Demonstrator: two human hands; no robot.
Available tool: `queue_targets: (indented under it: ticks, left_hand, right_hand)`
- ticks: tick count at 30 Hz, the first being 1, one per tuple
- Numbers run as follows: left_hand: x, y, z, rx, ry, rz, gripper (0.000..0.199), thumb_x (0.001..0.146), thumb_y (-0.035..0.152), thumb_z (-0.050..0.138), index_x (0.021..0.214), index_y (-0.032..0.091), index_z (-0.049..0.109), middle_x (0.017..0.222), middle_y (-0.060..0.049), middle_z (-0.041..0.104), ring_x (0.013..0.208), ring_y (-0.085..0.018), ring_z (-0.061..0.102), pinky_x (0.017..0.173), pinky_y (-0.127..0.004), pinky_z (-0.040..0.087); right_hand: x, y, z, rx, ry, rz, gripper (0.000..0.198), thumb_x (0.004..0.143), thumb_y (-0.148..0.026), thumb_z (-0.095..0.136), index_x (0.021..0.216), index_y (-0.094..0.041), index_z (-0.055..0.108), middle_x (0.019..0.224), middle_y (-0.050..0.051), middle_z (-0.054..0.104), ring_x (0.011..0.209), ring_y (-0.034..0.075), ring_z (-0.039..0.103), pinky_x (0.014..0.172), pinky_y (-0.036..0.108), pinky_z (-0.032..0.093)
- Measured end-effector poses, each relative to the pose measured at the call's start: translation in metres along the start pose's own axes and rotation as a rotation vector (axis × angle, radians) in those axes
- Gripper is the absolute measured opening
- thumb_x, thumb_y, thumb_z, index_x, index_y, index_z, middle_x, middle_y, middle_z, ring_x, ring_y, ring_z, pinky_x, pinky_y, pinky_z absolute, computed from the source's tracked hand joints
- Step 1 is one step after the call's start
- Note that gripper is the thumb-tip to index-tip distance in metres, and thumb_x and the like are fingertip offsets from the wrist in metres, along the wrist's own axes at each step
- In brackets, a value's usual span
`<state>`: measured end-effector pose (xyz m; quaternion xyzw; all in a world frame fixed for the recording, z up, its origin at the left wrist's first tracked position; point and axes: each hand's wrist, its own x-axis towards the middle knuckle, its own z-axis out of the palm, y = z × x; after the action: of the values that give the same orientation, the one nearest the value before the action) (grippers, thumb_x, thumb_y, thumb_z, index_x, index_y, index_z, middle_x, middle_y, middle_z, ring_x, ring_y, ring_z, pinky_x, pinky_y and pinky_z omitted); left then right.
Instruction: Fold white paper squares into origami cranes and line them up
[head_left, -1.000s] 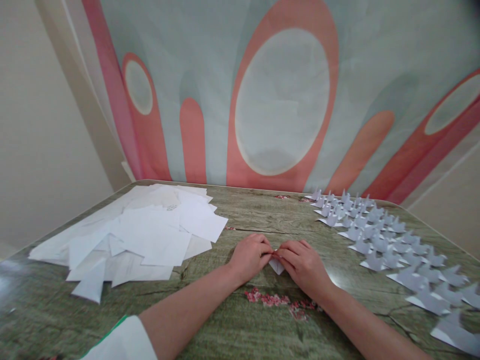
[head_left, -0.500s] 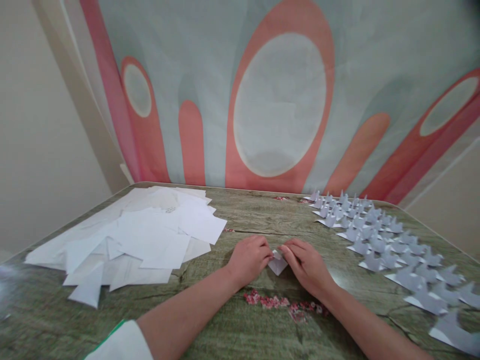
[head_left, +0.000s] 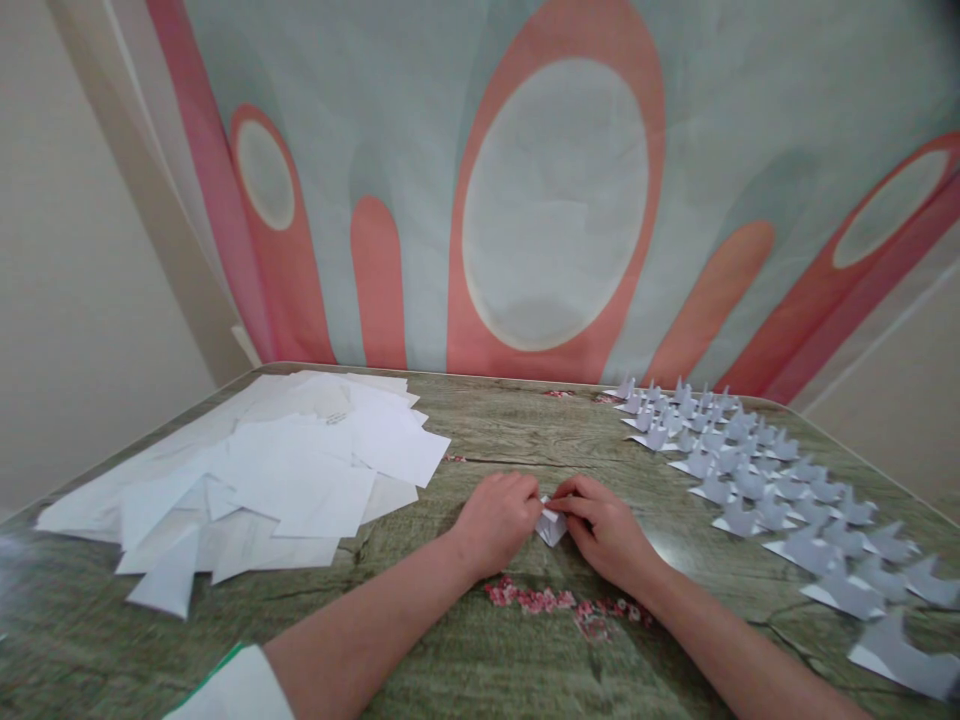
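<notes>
A small folded piece of white paper (head_left: 552, 528) lies on the table between my two hands, one corner pointing toward me. My left hand (head_left: 501, 520) grips its left side, fingers curled over the edge. On the right, my right hand (head_left: 606, 528) pinches the paper's top with thumb and forefinger, its tips close to the left fingers. My fingers partly hide the upper folds.
A loose pile of white paper sheets (head_left: 300, 470) spreads over the left of the table (head_left: 480, 420). Rows of folded white paper figures (head_left: 739, 470) stand along the right. Behind rises a wall covering (head_left: 555, 200) with pink shapes.
My right thumb and forefinger have shifted left across the paper's top edge, nearer my left fingers. My left hand has hardly moved, and the whole view has shifted slightly.
</notes>
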<state>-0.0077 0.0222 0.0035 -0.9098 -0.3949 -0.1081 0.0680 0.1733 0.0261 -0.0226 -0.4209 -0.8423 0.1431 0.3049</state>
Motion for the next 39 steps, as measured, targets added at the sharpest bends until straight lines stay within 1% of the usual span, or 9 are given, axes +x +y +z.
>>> queue_targets:
  ticks: [6,11,14,18,20,23,27,36,39]
  left_hand:
    - [0.0,0.005,-0.004,0.051,-0.053,0.031,0.015,0.087,0.018,0.044,0.084,0.014,0.059,0.081,-0.005,0.056,0.077,-0.019,0.052,0.068,-0.031,0.04]
    - [-0.004,0.01,-0.012,0.052,-0.071,0.04,0.013,0.084,0.014,0.045,0.087,0.014,0.058,0.086,-0.007,0.056,0.084,-0.02,0.051,0.076,-0.034,0.038]
    - [-0.006,0.011,-0.015,0.024,-0.076,0.022,0.015,0.08,0.014,0.048,0.091,0.015,0.058,0.087,-0.007,0.056,0.089,-0.021,0.05,0.08,-0.034,0.036]
    - [-0.006,0.009,-0.015,0.02,-0.084,0.014,0.018,0.081,0.013,0.046,0.094,0.015,0.058,0.088,-0.007,0.056,0.09,-0.021,0.049,0.08,-0.034,0.036]
    - [-0.006,0.008,-0.015,0.022,-0.083,0.013,0.02,0.082,0.014,0.045,0.097,0.016,0.058,0.089,-0.008,0.056,0.091,-0.022,0.049,0.08,-0.035,0.036]
    - [-0.005,0.006,-0.014,0.021,-0.083,0.016,0.021,0.084,0.015,0.044,0.099,0.016,0.058,0.09,-0.008,0.056,0.093,-0.022,0.049,0.081,-0.035,0.036]
    - [-0.005,0.007,-0.014,0.022,-0.087,0.016,0.019,0.084,0.015,0.043,0.095,0.015,0.059,0.091,-0.008,0.057,0.092,-0.022,0.049,0.079,-0.035,0.038]
    - [-0.009,0.012,-0.012,0.013,-0.09,0.124,0.021,0.085,0.013,0.042,0.1,0.011,0.057,0.092,-0.009,0.06,0.093,-0.021,0.052,0.083,-0.034,0.04]
    - [-0.012,0.017,-0.013,0.028,-0.111,0.152,0.027,0.085,0.012,0.039,0.109,0.009,0.053,0.101,-0.012,0.059,0.099,-0.022,0.052,0.084,-0.034,0.042]
  right_hand:
    - [-0.001,0.001,0.0,-0.042,-0.021,-0.011,0.033,0.074,-0.003,0.047,0.087,-0.022,0.07,0.087,0.005,0.059,0.084,0.018,0.052,0.076,0.032,0.042]
    - [-0.001,0.001,0.0,-0.058,-0.031,-0.012,0.031,0.075,-0.005,0.048,0.088,-0.022,0.07,0.087,0.006,0.059,0.084,0.018,0.052,0.075,0.032,0.042]
    - [0.0,0.001,-0.001,-0.045,-0.028,-0.007,0.031,0.075,-0.005,0.047,0.087,-0.022,0.07,0.087,0.006,0.059,0.085,0.019,0.052,0.076,0.032,0.042]
    - [0.001,0.0,-0.003,0.04,-0.029,0.029,0.033,0.073,-0.002,0.046,0.087,-0.021,0.069,0.087,0.005,0.059,0.084,0.018,0.053,0.077,0.031,0.042]
    - [0.002,-0.001,-0.004,0.109,-0.033,0.062,0.029,0.076,-0.005,0.046,0.086,-0.021,0.068,0.085,0.004,0.059,0.081,0.016,0.054,0.075,0.03,0.043]
    - [0.004,-0.002,-0.004,0.16,-0.029,0.094,0.019,0.081,-0.017,0.049,0.085,-0.02,0.068,0.082,0.005,0.058,0.077,0.016,0.055,0.072,0.029,0.043]
    - [0.004,0.002,-0.001,0.171,-0.031,0.116,0.015,0.081,-0.023,0.054,0.087,-0.022,0.067,0.083,0.004,0.057,0.076,0.016,0.055,0.07,0.028,0.044]
    - [0.005,0.005,0.001,0.17,-0.034,0.127,0.013,0.079,-0.021,0.056,0.087,-0.022,0.067,0.082,0.003,0.057,0.076,0.016,0.054,0.069,0.028,0.043]
    - [0.006,0.006,0.002,0.18,-0.034,0.135,0.014,0.079,-0.021,0.057,0.088,-0.023,0.067,0.082,0.003,0.057,0.075,0.015,0.054,0.068,0.028,0.043]
